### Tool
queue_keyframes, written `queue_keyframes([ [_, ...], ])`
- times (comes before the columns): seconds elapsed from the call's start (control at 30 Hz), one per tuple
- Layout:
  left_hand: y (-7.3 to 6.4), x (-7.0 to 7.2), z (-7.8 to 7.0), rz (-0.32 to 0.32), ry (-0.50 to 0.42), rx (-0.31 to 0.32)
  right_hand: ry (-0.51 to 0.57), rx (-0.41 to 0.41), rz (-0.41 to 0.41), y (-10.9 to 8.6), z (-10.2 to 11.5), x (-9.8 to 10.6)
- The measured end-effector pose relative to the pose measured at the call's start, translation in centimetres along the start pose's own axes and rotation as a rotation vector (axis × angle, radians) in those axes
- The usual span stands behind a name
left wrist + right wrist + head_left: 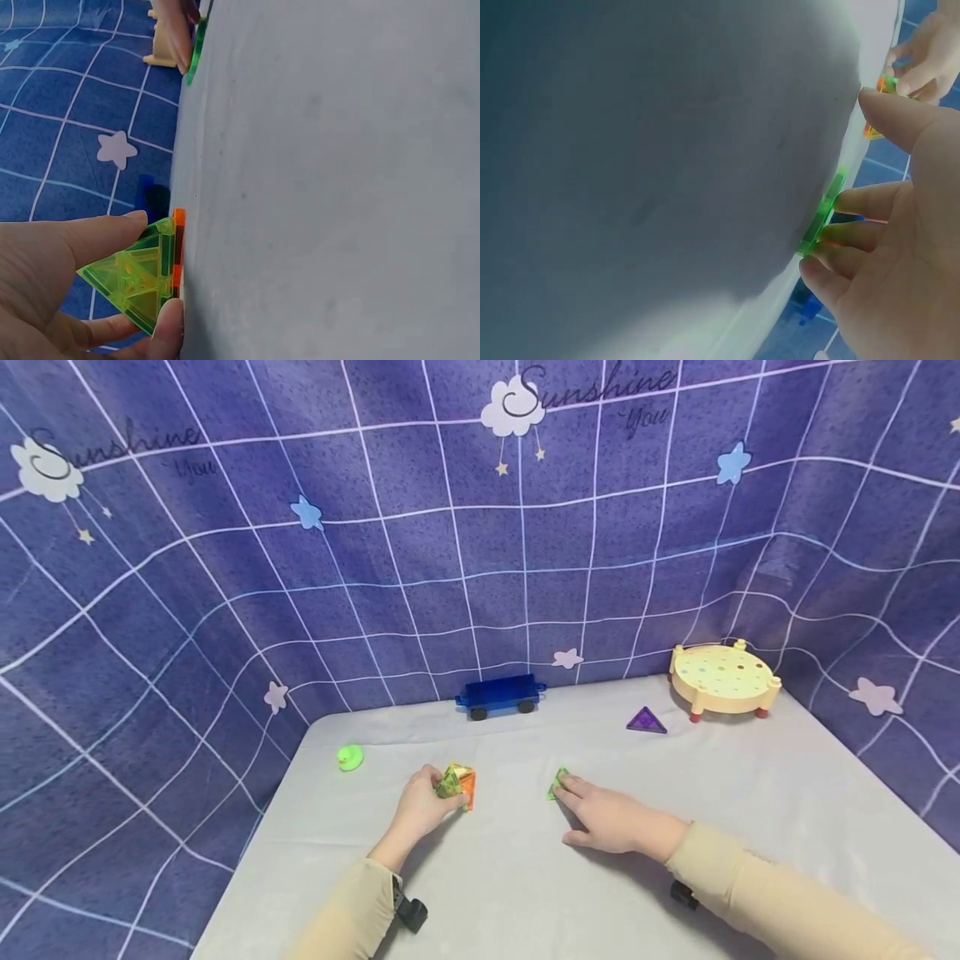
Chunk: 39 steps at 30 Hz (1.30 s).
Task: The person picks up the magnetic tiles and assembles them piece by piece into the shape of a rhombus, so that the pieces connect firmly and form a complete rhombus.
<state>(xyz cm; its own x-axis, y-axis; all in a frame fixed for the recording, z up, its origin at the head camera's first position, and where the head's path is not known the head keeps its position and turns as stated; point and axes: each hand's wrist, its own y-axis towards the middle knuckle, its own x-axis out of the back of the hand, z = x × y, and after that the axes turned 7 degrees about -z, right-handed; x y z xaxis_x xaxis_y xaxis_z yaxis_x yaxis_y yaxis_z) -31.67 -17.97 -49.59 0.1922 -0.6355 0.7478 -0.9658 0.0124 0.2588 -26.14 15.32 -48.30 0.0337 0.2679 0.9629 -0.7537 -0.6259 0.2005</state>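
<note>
The left hand (420, 807) pinches a green-and-orange tile cluster (452, 783) that looks already joined, while the right hand (613, 820), thumb apart, touches a separate green tile (556, 786) on the worktop (495, 885), with a purple triangle (647, 722) beyond it, unattached.

The tile (823, 214) is green, the block (139, 276) yellow-green and orange, the backdrop (480, 539) white-gridded blue.
</note>
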Motion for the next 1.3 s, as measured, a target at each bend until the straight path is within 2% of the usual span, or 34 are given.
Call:
queue_keyframes([
  [0.23,-0.9,0.3,-0.6,-0.002,0.005,0.003,0.013,-0.016,0.021,0.2,0.0,-0.3],
  [0.4,-2.5,1.1,-1.4,0.009,0.070,-0.002,0.047,-0.018,0.006,0.0,0.0,0.1],
  [0.53,-3.8,1.4,-2.1,0.006,0.144,-0.085,0.070,-0.016,-0.008,-0.6,-0.3,0.6],
  [0.63,-4.7,1.3,-2.8,0.048,0.138,-0.174,0.111,-0.016,-0.010,-1.4,-0.8,1.0],
  [0.77,-5.2,0.8,-3.7,0.169,0.060,-0.307,0.203,-0.039,0.001,-2.8,-2.5,1.9],
  [0.9,-4.9,-0.3,-4.7,0.285,0.001,-0.435,0.266,-0.049,0.017,-4.4,-4.4,3.0],
  [0.97,-4.6,-1.1,-5.2,0.329,0.012,-0.483,0.282,-0.051,0.029,-5.4,-5.2,3.5],
  [1.13,-4.0,-2.6,-6.9,0.397,0.092,-0.572,0.318,-0.073,0.058,-8.0,-6.8,4.5],
  [1.3,-3.7,-3.4,-7.6,0.418,0.115,-0.598,0.345,-0.075,0.080,-10.9,-8.4,5.3],
])
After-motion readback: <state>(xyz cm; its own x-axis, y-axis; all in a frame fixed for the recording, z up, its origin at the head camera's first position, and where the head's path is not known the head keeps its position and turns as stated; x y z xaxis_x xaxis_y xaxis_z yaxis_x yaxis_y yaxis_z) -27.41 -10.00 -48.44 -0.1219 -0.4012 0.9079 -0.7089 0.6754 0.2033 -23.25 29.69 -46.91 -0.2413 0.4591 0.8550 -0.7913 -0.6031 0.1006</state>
